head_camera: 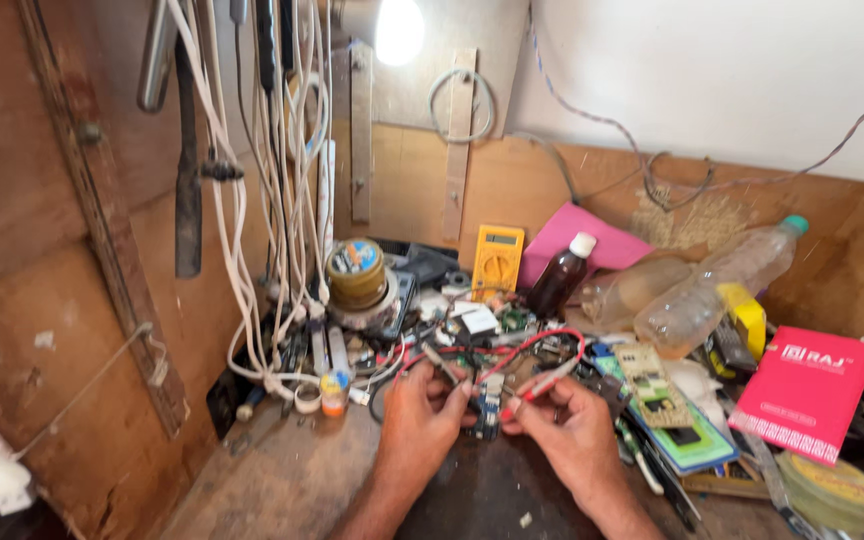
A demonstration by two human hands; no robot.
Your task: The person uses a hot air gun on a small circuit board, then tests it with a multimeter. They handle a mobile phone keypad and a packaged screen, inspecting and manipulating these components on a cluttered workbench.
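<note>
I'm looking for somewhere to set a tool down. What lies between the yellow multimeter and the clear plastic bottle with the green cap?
In the head view, a dark brown bottle with a white cap stands between the yellow multimeter and the clear plastic bottle.

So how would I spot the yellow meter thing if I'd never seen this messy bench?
Start at the wooden back wall of the bench, below the bright lamp. Leaning against it, left of the pink sheet and the dark brown bottle, stands the yellow multimeter. It is the only upright yellow box with a small grey screen above a round dial.
</note>
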